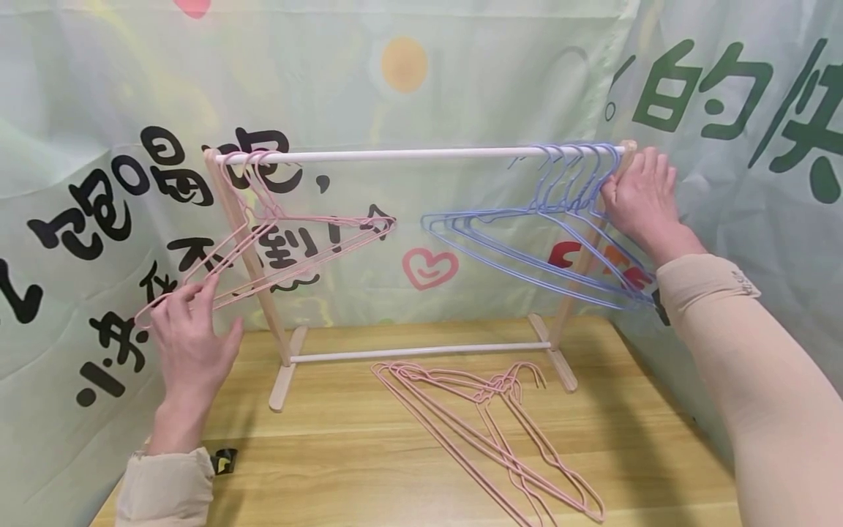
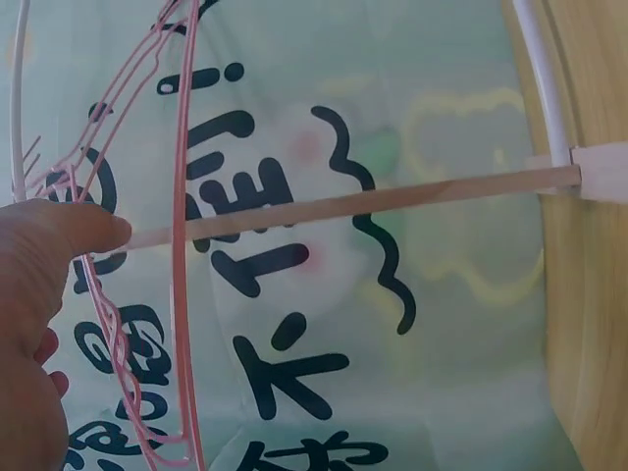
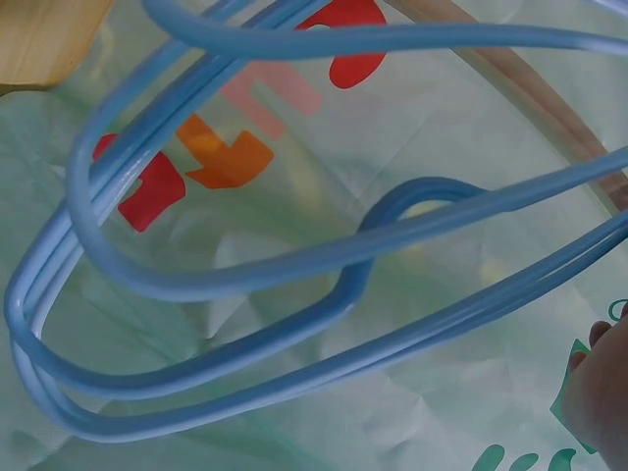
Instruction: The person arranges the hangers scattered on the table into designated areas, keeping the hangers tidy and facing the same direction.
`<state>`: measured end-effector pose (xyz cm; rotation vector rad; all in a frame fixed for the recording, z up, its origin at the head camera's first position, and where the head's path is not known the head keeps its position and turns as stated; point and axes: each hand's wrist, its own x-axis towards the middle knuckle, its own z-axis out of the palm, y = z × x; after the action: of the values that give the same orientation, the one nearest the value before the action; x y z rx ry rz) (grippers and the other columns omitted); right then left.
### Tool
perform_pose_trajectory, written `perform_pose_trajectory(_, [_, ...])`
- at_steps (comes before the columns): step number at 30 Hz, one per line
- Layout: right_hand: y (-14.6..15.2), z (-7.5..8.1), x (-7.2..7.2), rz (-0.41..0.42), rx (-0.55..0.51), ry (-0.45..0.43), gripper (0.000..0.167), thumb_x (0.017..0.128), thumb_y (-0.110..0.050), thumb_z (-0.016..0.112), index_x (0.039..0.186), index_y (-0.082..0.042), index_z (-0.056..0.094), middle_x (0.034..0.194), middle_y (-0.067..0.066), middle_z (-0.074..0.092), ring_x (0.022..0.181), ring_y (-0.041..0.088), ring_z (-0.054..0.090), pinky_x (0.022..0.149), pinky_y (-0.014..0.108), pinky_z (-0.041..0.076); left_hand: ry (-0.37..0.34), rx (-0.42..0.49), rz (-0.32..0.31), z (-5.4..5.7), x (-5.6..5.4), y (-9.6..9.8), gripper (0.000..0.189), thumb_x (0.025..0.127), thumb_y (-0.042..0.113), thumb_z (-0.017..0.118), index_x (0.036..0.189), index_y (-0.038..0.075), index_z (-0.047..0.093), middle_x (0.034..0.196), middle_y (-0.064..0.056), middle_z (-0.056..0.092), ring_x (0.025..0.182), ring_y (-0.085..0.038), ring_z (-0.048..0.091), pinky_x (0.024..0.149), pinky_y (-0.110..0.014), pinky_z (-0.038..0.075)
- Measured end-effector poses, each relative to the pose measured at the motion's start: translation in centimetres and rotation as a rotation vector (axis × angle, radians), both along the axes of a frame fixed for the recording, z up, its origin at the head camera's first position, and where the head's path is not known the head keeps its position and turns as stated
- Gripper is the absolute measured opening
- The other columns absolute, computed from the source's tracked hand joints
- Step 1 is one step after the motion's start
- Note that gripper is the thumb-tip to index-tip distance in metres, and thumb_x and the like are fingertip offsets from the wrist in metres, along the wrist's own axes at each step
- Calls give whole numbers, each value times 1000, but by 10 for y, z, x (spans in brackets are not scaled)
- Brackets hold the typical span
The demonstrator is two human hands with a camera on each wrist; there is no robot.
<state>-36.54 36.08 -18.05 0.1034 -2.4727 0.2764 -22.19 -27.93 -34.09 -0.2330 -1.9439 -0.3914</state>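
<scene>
A small clothes rack with wooden posts and white bars stands on the table. Several pink hangers hang at its left end, several blue hangers at its right. My left hand is at the lower near corner of the pink hangers, its thumb spread away from the other fingers; in the left wrist view the thumb lies in front of the hangers. With my right hand I hold the top of the right post, beside the blue hooks; its fingers are mostly out of the right wrist view.
More pink hangers lie overlapping on the wooden table, in front of the rack. A printed cloth backdrop surrounds the table at the back and sides. The rack's wooden feet rest on the tabletop.
</scene>
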Motion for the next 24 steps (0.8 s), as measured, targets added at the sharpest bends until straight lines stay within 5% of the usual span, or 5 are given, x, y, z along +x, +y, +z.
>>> perform_pose_trajectory(6, [1, -1, 0, -1, 7, -5, 38, 103, -25, 34, 111, 12, 33, 103, 25, 26, 100, 44, 26, 87, 58, 23, 36, 6, -71, -5, -1, 18, 67, 80, 14, 77, 141, -3, 57, 128, -34, 52, 110, -56, 43, 90, -64, 33])
perform_pose_trajectory(20, [1, 0, 1, -11, 7, -7, 37, 102, -23, 34, 111, 12, 34, 103, 25, 27, 100, 45, 26, 88, 58, 22, -64, 50, -310, -47, -22, 88, 60, 85, 12, 74, 140, -6, 57, 134, -28, 59, 116, -49, 55, 98, -61, 43])
perform_pose_trajectory(24, [0, 0, 0, -10, 7, 0, 37, 102, -23, 34, 111, 13, 34, 104, 26, 27, 101, 45, 25, 88, 58, 23, -147, 61, -396, -58, -26, 108, 63, 84, 8, 78, 141, -6, 56, 139, -26, 58, 123, -46, 55, 106, -61, 41])
